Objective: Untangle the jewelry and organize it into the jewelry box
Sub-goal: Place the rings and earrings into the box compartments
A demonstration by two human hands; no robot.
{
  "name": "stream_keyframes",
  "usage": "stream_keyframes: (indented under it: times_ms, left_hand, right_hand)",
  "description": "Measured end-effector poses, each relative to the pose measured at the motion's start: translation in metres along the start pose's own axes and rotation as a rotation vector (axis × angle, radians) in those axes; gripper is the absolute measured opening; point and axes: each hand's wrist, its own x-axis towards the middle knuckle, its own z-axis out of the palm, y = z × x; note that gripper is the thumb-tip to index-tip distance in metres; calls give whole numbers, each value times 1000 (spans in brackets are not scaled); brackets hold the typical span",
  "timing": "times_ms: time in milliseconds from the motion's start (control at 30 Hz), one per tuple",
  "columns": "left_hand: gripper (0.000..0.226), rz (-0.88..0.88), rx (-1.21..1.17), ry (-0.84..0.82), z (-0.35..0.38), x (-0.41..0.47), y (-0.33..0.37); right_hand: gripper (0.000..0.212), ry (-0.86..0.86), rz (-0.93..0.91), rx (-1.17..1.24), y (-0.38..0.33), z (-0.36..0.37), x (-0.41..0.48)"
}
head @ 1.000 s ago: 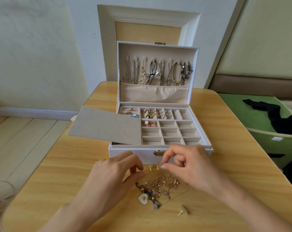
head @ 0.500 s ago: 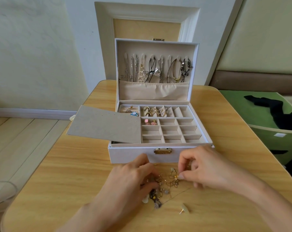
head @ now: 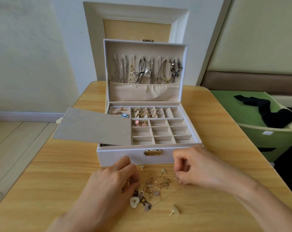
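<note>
Head view: nearest, a lone stud lies on the tabletop, apart from the tangle at its 5 o'clock. A heart charm sits at the tangle's 7 o'clock edge. The left hand has its fingers curled down onto the tangle's 9 o'clock side, gripping and pinning it. The right hand pinches a gold piece at 3 o'clock, thumb and fingertips together on it.

The step looks like teasing one piece free. It should go best with the left hand holding the heap still while the right draws outward slowly and low along the tabletop. If a link catches, easing back is better than tugging, since the fine chains could knot tighter or kink.

Beyond the tangle at 12 o'clock stands the box, lid up, with necklaces hung inside. A flap covers its left half, and most small compartments are vacant.

Compared with half a second ago, the hands have drawn apart and the tangle is spread wider. A small earring now lies loose just before the box front. A second ago both hands met over one gold piece near the latch. The box contents look unchanged.
</note>
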Motion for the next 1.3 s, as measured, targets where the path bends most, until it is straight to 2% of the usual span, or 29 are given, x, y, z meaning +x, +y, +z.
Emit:
stream_keyframes:
  times_ms: [267,400,633,767,900,1167,1300]
  left_hand:
    - [26,-7,-53,38,-3,0,2]
    - [4,-18,-98,105,-7,1,6]
    - [6,-32,-137,156,-6,1,6]
    - [6,23,-190,124,1,4,12]
    - [6,85,-146,128,6,11,18]
    - [9,-12,-97,243,-10,6,1]
    - [13,84,-136,221,-5,12,15]
  right_hand:
    - [34,-24,-16,24,3,-5,-4]
    - [29,-53,35,145,3,-12,-7]
    - [29,-118,64,226,8,-17,-6]
    - [24,-144,90,237,13,-20,-5]
    - [16,-149,110,264,15,-22,-4]
    - [14,-214,101,173,20,-30,-8]
    - [15,-252,158,133,29,-35,-8]
